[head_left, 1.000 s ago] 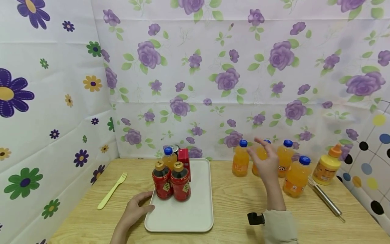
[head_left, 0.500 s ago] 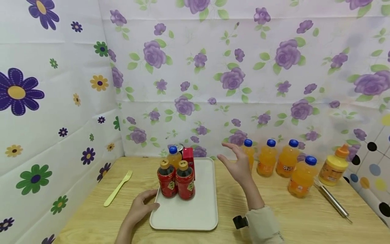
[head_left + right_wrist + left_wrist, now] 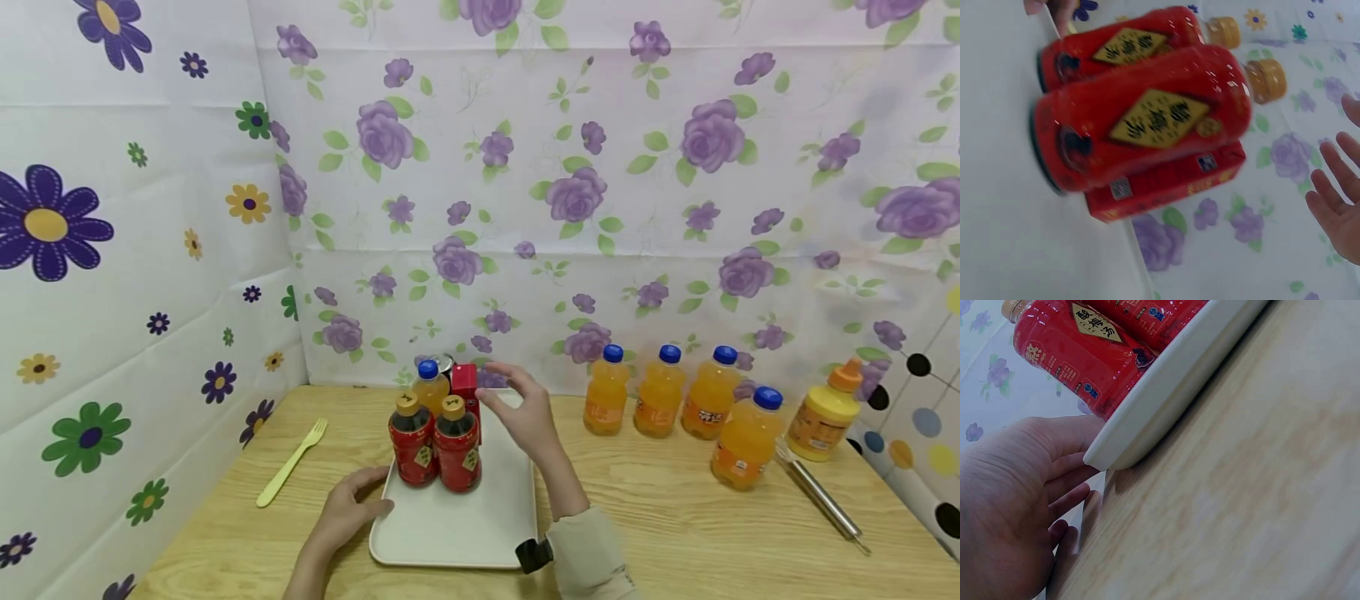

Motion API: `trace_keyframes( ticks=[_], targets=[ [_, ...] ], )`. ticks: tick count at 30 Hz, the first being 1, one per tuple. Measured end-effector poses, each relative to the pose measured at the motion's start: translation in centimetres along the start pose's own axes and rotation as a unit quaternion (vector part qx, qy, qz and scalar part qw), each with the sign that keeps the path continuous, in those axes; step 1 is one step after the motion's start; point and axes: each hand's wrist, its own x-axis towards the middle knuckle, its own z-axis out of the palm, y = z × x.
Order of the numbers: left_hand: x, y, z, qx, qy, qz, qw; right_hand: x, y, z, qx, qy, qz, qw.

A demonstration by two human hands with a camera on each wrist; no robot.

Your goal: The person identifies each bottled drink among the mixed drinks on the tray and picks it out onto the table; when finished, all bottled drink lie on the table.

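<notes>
From my remote station, at the far left, I saw a yellow-green fork (image 3: 292, 462) lying on the wood-grain table (image 3: 675, 542), its tines pointing away. Next came the left hand (image 3: 339, 512), curved at the left rim of a cream tray (image 3: 491, 525); its grip was narrow, thumb and fingers holding that edge.

In the tray's left half the drinks stood upright and close together. In front were two gold-capped red bottles of sour plum drink, a left bottle (image 3: 412, 454) and a right bottle (image 3: 458, 457). Behind them were a blue-capped bottle of orange drink (image 3: 431, 393), a mostly hidden can (image 3: 446, 362) and, on the right of the group, a red drink carton (image 3: 465, 381).

Just right of the carton was the right hand (image 3: 528, 412), thumb and forefinger spread wide, holding nothing; the right wrist view showed its fingers apart from the carton. I judged the step in hand to be a reach for that carton, with the tray braced. The next move called for lowering thumb and fingers astride it without knocking the bottles.

Farther right stood four blue-capped orange drink bottles (image 3: 658, 400), then a yellow squeeze bottle (image 3: 821, 417) with an orange nozzle, and a metal whisk (image 3: 822, 497).
</notes>
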Motion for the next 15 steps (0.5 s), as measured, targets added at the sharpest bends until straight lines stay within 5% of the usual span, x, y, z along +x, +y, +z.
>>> trace_keyframes(
  ticks=[6,15],
  targets=[
    [-0.2,0.0,-0.1,-0.009,-0.003,0.006,0.9999,-1.1,0.1,2.5,-0.013,-0.072,0.012,0.9972],
    [-0.2,0.2,0.1,-0.006,0.003,0.01,0.9999,-1.8,1.6,3.8,-0.011,-0.127,0.055,0.9904]
  ],
)
